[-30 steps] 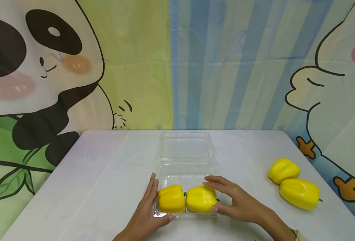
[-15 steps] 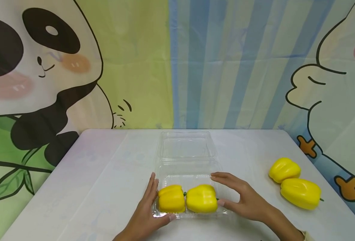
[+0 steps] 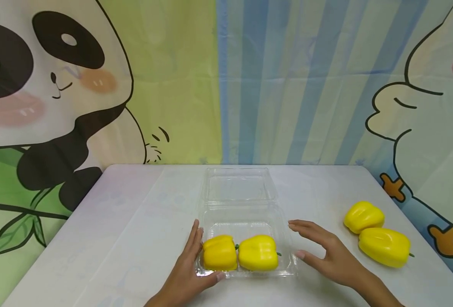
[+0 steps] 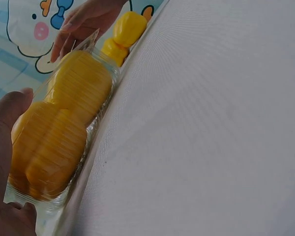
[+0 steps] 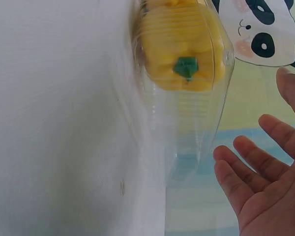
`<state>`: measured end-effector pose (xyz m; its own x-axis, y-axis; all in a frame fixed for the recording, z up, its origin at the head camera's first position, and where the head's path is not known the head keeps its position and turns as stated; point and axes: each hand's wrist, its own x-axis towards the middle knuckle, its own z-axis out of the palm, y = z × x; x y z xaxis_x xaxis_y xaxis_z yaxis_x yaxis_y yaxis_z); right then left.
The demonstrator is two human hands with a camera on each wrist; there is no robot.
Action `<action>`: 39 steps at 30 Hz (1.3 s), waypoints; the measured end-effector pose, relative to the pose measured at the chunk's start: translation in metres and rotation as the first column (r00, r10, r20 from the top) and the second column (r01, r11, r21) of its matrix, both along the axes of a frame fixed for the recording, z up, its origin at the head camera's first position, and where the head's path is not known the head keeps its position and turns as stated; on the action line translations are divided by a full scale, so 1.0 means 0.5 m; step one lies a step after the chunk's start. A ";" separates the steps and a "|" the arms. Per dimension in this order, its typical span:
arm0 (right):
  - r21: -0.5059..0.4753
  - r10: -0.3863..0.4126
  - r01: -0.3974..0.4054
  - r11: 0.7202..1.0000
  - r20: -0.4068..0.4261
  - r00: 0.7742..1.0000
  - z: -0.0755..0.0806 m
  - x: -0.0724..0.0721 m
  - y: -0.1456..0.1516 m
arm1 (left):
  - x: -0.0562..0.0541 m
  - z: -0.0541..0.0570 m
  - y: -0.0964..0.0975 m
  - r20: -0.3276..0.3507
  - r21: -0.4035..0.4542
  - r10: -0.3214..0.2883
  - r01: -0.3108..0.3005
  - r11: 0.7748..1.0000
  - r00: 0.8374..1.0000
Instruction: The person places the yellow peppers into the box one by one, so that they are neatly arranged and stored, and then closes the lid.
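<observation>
In the head view a clear plastic clamshell box lies unfolded, its lid laid back away from me. Two yellow bell peppers sit side by side along its front: a left pepper and a right pepper with a green stem. My left hand rests against the box's left front corner, fingers straight along the side and thumb at the front edge. My right hand is off the box's right side, fingers loosely spread, holding nothing. The right wrist view shows its palm apart from the box wall.
Two more yellow bell peppers, a rear one and a front one, lie together at the right of the white table. Behind the table hangs a printed curtain with a panda and stripes.
My right hand has left the right pepper in the box and moved to the right, past the box's edge. My left hand stays at the left corner.
</observation>
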<state>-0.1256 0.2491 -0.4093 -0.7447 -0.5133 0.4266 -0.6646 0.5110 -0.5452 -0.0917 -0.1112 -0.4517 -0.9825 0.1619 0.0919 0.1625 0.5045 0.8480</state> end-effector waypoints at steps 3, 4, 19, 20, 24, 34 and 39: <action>0.026 -0.029 0.029 0.999 -0.025 0.999 -0.001 0.003 0.012 | 0.001 0.000 0.001 0.003 0.000 0.001 -0.001 1.000 1.000; 0.029 -0.039 0.039 0.999 -0.027 0.999 -0.001 0.004 0.015 | 0.001 0.001 0.001 0.004 0.000 0.000 0.000 1.000 1.000; -0.008 -0.257 0.258 0.966 -0.086 0.962 0.017 0.030 0.080 | 0.001 -0.002 0.002 0.008 -0.005 0.001 -0.001 1.000 1.000; -0.009 -0.271 0.271 0.962 -0.083 0.959 0.016 0.031 0.085 | 0.001 -0.001 0.001 0.010 -0.005 0.004 -0.004 1.000 1.000; -0.003 -0.324 0.325 0.946 -0.060 0.944 0.009 0.036 0.098 | 0.002 0.001 0.001 0.016 -0.006 0.009 -0.009 1.000 1.000; 0.019 -0.406 0.410 0.912 -0.102 0.908 0.010 0.051 0.130 | 0.001 0.000 0.003 0.015 -0.019 0.020 -0.019 1.000 1.000; 0.029 -0.452 0.456 0.890 -0.092 0.887 0.018 0.061 0.154 | 0.003 0.000 0.001 0.002 -0.008 0.007 -0.007 1.000 1.000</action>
